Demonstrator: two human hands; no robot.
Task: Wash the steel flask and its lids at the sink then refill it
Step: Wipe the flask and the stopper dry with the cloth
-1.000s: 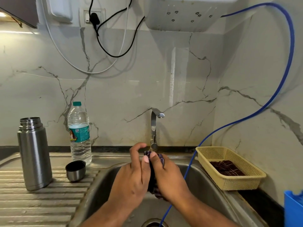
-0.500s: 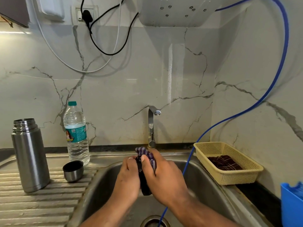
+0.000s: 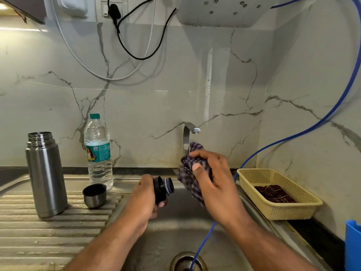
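The open steel flask [image 3: 46,173] stands upright on the ribbed drainboard at the left. Its steel cup lid [image 3: 94,195] sits mouth-up just right of it. Over the sink basin [image 3: 175,231], my left hand [image 3: 145,200] grips the black inner stopper lid [image 3: 163,189], its threaded end pointing right. My right hand [image 3: 213,180] holds a bunched checked cloth [image 3: 188,173] just right of the stopper, a small gap between them. The tap [image 3: 188,137] rises behind the cloth; no water shows.
A clear plastic water bottle [image 3: 98,151] stands behind the cup lid. A yellow basket [image 3: 277,194] with a dark cloth sits right of the sink. A blue hose [image 3: 205,237] runs down into the drain [image 3: 187,262]. A blue container [image 3: 352,245] is at the right edge.
My hands have come apart: the cloth, which was wrapped round the stopper, is now off it in my right hand, and the stopper is bare in my left.
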